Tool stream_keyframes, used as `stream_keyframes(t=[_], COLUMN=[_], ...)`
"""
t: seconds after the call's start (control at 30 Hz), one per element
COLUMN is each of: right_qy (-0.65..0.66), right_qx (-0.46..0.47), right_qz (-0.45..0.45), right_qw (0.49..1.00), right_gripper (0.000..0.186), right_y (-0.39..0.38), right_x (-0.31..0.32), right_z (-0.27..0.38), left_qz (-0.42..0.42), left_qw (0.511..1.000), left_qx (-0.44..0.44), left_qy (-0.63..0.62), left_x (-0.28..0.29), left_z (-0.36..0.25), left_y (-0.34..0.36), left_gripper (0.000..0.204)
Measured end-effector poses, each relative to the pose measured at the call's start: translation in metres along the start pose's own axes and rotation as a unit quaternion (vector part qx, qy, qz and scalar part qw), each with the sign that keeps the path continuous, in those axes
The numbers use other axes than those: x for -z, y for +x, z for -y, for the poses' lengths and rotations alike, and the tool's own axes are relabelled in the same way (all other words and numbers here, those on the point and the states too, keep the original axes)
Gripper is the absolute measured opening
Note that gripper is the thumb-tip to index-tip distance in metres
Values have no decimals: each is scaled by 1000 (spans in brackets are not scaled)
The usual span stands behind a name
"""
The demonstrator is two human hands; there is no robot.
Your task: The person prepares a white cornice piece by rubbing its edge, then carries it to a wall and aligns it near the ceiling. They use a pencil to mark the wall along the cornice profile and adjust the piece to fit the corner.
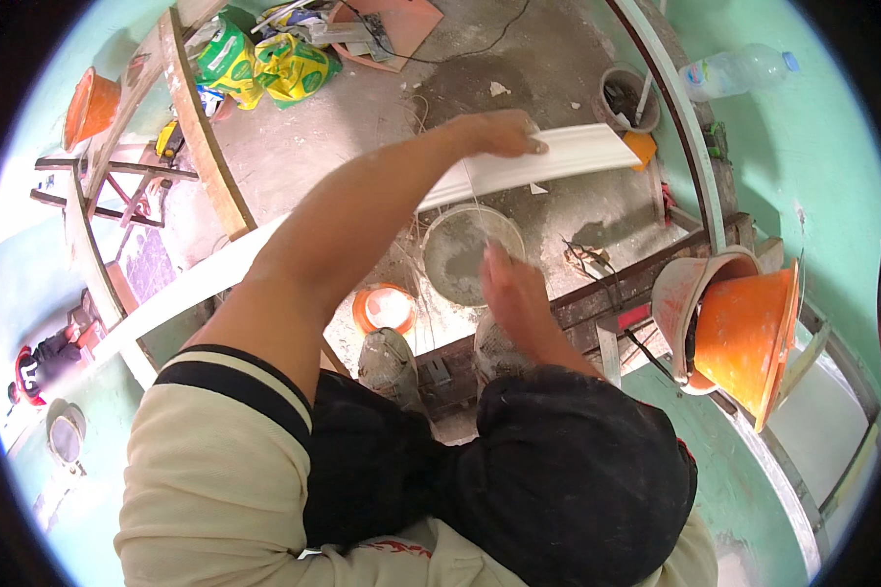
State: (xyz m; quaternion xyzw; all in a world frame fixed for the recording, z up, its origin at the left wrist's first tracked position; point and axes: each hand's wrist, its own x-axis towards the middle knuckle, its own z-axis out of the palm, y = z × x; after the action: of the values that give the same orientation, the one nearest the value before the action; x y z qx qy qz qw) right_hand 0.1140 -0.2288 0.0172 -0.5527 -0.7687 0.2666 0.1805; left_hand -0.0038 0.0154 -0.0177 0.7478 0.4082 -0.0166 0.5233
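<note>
My left hand [504,135] grips the upper edge of a long white moulding strip [582,152], which runs diagonally from the lower left up to the right, passing behind my left arm. My right hand [511,292] is below the strip, in front of a round grey bucket [450,264] on the floor. Its fingers are closed, and whatever they hold is too small to make out. My two dusty shoes [387,367] rest near a dark plank below the bucket, beside a small orange bucket [367,315].
Yellow-green bags [289,73] lie at the back. Wooden planks [196,127] stand at left. Stacked orange and grey buckets [739,333] sit at right, near a clear plastic bottle [729,73] and a metal rail [695,157]. A cable [460,54] crosses the floor.
</note>
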Motion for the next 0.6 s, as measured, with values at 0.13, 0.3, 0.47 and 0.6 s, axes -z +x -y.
stream_keyframes(t=[0.13, 0.3, 0.47, 0.6], right_qy=[-20, 8, -42, -6], right_qx=[-7, 3, 1, -19], right_qz=[35, -13, 19, 26], right_qw=[999, 1000, 999, 999], right_gripper=[28, 18, 22, 19], right_y=[26, -15, 42, -5], right_x=[5, 8, 4, 14], right_z=[1, 3, 2, 8], left_qz=[23, 15, 10, 5], left_qw=[997, 999, 996, 998], left_qx=[6, 4, 26, 6], left_qy=[-73, -30, -87, -68], left_x=[10, 15, 13, 11], left_z=[-6, -13, -19, -8], left_y=[-3, -8, -14, -6], left_gripper=[56, 53, 53, 53])
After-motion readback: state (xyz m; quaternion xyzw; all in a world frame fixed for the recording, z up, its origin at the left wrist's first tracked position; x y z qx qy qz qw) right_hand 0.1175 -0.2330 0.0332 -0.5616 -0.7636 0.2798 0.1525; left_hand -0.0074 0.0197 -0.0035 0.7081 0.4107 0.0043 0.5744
